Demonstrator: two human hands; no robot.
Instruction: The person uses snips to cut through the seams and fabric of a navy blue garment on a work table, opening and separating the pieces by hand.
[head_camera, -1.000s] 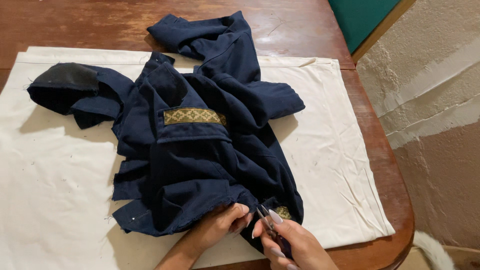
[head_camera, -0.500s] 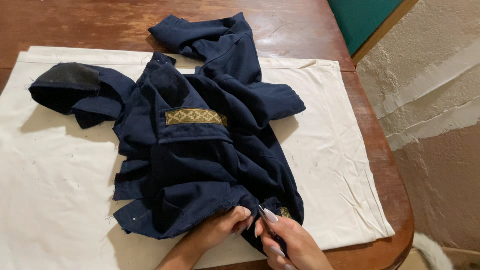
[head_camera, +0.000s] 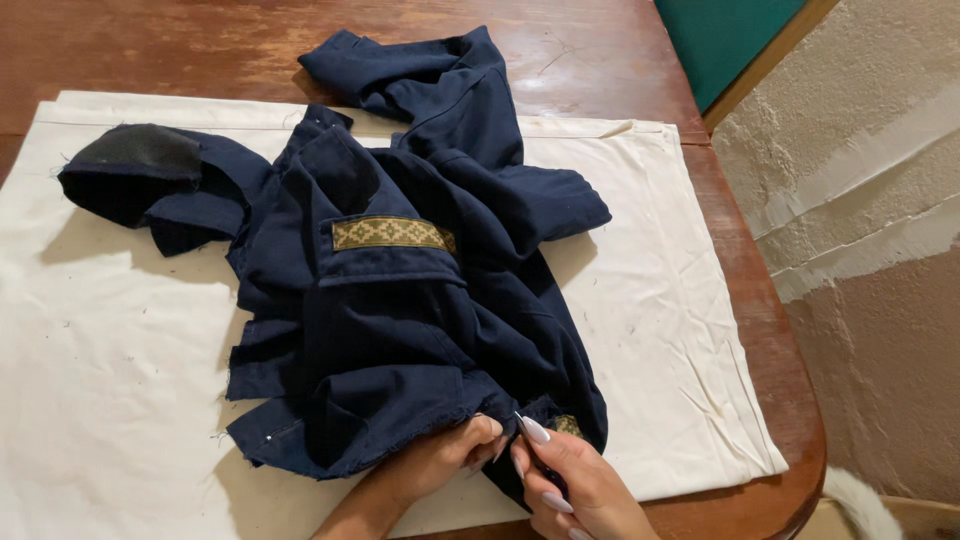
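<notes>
1. Setting: a home sewing or tailoring corner.
2. Evidence: worn wooden table (head_camera: 620, 90) covered by a cream work cloth (head_camera: 110, 330) flecked with thread scraps.
3. Evidence: rough plastered wall (head_camera: 860, 230), patchy paint.

The garment (head_camera: 400, 300) lies on a cloth (head_camera: 100, 380) covering the table (head_camera: 200, 50).

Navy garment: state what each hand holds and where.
Left hand pinches the navy garment at its frayed lower edge. Right hand grips that edge beside it; a small tool there cannot be told.
</notes>
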